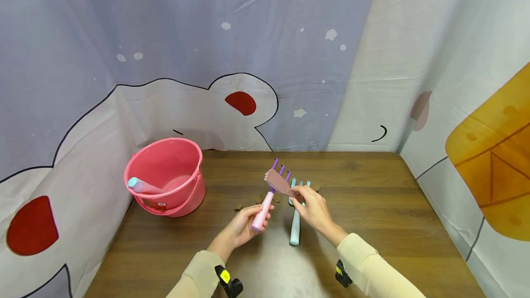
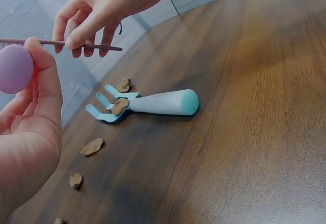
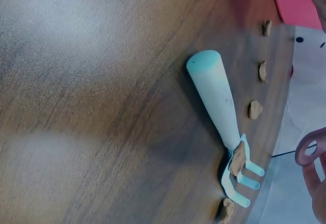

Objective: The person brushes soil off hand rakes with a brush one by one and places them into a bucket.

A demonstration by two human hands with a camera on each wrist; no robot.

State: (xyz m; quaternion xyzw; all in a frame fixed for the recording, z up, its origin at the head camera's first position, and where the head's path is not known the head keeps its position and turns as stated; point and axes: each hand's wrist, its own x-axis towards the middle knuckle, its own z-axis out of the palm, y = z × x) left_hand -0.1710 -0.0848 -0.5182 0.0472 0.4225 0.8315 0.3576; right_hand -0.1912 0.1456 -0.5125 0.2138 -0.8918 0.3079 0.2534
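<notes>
"Head view first: what's the biggest thing?"

"Cloth (image 1: 298,22), blue-grey and white with printed shapes. It hangs at 12 o'clock of the wooden table (image 1: 381,201) and down along its 3 and 9 o'clock sides."

"And on the table?"

"A pink bucket (image 1: 190,200), at 10 o'clock from the left hand (image 1: 247,226). A lilac handle (image 1: 146,187) with a teal end leans out over its rim at 8 o'clock."

"How are the hands?"

"The left one has its fingers curled round the pink grip of the purple rake (image 1: 263,210), held up with the tines aiming at 1 o'clock. The right hand (image 1: 314,208), at 3 o'clock from it, pinches the brush (image 1: 279,182) between thumb and fingers."

"Where does that point?"

"Its head aims at 10 o'clock, over the purple tines. I can't tell whether the bristles touch them."

"Anything under there?"

"The blue rake (image 1: 295,230) lies on the table, handle between the hands, tines at 12 o'clock."

"And smallest?"

"Five brown bits (image 3: 254,109). One lies on the blue rake's head, one just beside its tines, and three in a row from its head towards 9 o'clock."
</notes>
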